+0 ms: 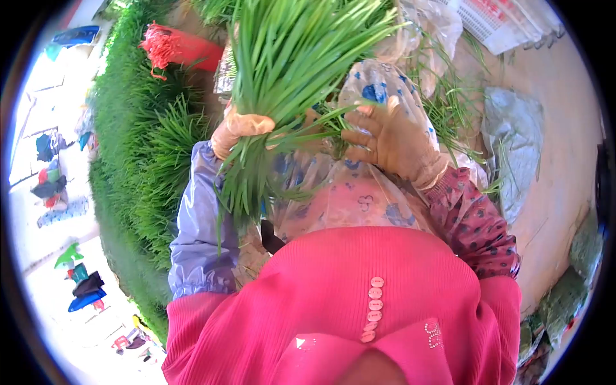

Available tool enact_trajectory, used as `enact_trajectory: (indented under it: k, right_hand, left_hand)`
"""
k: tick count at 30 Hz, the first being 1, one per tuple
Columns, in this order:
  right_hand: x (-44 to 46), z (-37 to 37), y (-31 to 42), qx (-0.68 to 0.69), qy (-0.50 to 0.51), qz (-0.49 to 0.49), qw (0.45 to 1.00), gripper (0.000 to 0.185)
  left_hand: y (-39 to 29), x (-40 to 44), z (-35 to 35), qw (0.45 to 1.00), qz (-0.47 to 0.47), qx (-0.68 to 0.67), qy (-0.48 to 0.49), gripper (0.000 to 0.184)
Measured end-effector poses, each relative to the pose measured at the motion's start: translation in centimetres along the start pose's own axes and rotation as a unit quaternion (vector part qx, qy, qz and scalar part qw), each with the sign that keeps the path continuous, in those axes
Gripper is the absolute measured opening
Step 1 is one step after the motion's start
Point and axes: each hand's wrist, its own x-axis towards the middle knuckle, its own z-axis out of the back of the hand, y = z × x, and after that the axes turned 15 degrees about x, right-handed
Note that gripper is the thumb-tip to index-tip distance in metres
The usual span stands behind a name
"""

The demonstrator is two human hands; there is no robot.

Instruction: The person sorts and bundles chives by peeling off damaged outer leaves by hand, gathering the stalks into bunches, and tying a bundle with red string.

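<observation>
My left hand (240,130), in a pale glove, is closed around a thick bunch of garlic chives (289,61). The long green blades fan upward and to the right, and their other ends hang below my fist. Close by on the right, my right hand (394,141) wears a tan glove, with its fingers spread apart. A few stray blades from the bunch reach its fingertips; whether it touches them I cannot tell. Under both hands a clear plastic apron (350,192) with blue prints covers my lap.
A long bank of piled green chives (141,147) runs along the left. A red roll with frayed strands (183,48) lies at the upper left. Loose blades (449,106) are scattered on the floor at right, beside a pale plastic sheet (513,147). A printed white bag (500,22) lies at the top right.
</observation>
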Motion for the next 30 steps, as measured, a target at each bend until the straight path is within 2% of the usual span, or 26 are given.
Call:
enact_trajectory:
  k: [1,2,5,7,9,10,11,12,13,14,15,17,20,21,22,23,24,25,26,27,28,30]
  right_hand:
    - [1.0,0.8,0.2,0.064,0.096,-0.015,0.993,0.057]
    - [1.7,0.3,0.6,0.061,0.101,-0.011,0.993,0.057]
    - [3.4,-3.1,2.1,0.157,0.171,0.012,0.973,0.052]
    - [5.4,-3.6,3.4,0.193,0.168,0.073,0.964,0.055]
    - [8.4,-2.4,4.4,0.234,0.159,0.127,0.951,0.058]
    - [10.8,-0.9,5.0,0.202,0.315,0.090,0.923,0.058]
    - [12.7,0.6,5.3,0.163,0.460,0.049,0.871,0.059]
    - [11.8,1.3,5.3,0.138,0.472,0.049,0.869,0.062]
    - [11.0,2.0,5.3,0.113,0.485,0.049,0.866,0.066]
    - [8.2,1.9,4.9,0.107,0.368,0.092,0.919,0.074]
    - [7.6,1.7,4.5,0.095,0.324,0.105,0.936,0.082]
    - [7.0,2.2,4.3,0.104,0.311,0.084,0.941,0.081]
    - [7.6,3.0,4.5,0.104,0.345,0.031,0.932,0.077]
    - [7.6,2.8,4.6,0.115,0.378,0.017,0.918,0.076]
    - [6.7,2.1,4.5,0.109,0.368,0.020,0.923,0.075]
    - [5.8,1.5,4.5,0.102,0.358,0.022,0.928,0.074]
    - [4.8,0.6,4.2,0.093,0.334,0.041,0.937,0.074]
    - [4.9,0.6,4.4,0.091,0.351,0.026,0.932,0.075]
    - [5.1,0.7,4.7,0.088,0.368,0.011,0.926,0.076]
    - [4.2,-0.3,4.3,0.092,0.345,0.025,0.934,0.077]
    - [3.9,-0.8,4.3,0.117,0.349,0.004,0.930,0.079]
    - [3.8,-1.4,4.7,0.059,0.357,0.003,0.932,0.069]
  left_hand:
    - [0.0,-0.1,1.0,0.993,0.060,0.100,0.015,0.063]
    - [-0.1,0.2,1.2,0.985,0.073,0.154,0.035,0.061]
    - [-1.5,-0.3,-0.3,0.966,0.006,0.249,0.064,0.055]
    - [-2.2,-0.6,-2.5,0.955,-0.026,0.291,0.057,0.056]
    - [-0.3,-1.2,-2.7,0.965,0.047,0.252,0.048,0.078]
    - [0.3,-1.2,-2.9,0.857,-0.152,0.491,0.030,0.079]
    - [0.1,-1.6,-4.2,0.830,-0.132,0.542,0.017,0.080]
    - [0.0,-2.1,-5.6,0.799,-0.110,0.591,0.002,0.080]
    - [0.7,-2.7,-6.0,0.695,-0.069,0.716,0.014,0.083]
    - [2.9,-3.0,-5.7,0.593,-0.135,0.794,0.003,0.083]
    - [4.9,-3.3,-6.0,0.572,-0.147,0.806,-0.023,0.081]
    - [8.1,-3.7,-6.9,0.544,-0.168,0.820,-0.054,0.077]
    - [8.6,-4.4,-7.5,0.588,-0.144,0.796,0.007,0.071]
    - [7.1,-4.6,-7.4,0.575,-0.151,0.803,0.040,0.071]
    - [4.6,-5.0,-7.3,0.562,-0.158,0.808,0.074,0.072]
    - [0.6,-5.4,-7.5,0.576,-0.066,0.796,0.172,0.075]
    - [-2.8,-5.7,-6.2,0.685,-0.050,0.688,0.234,0.075]
    - [-6.2,-6.0,-4.5,0.724,-0.050,0.613,0.313,0.073]
    - [-8.7,-5.8,-3.1,0.783,-0.079,0.511,0.346,0.073]
    - [-10.8,-6.2,-1.3,0.796,-0.094,0.483,0.353,0.065]
    - [-9.0,-6.7,2.1,0.878,-0.198,0.287,0.328,0.054]
    - [-7.9,-6.0,3.4,0.944,-0.211,0.207,0.149,0.072]
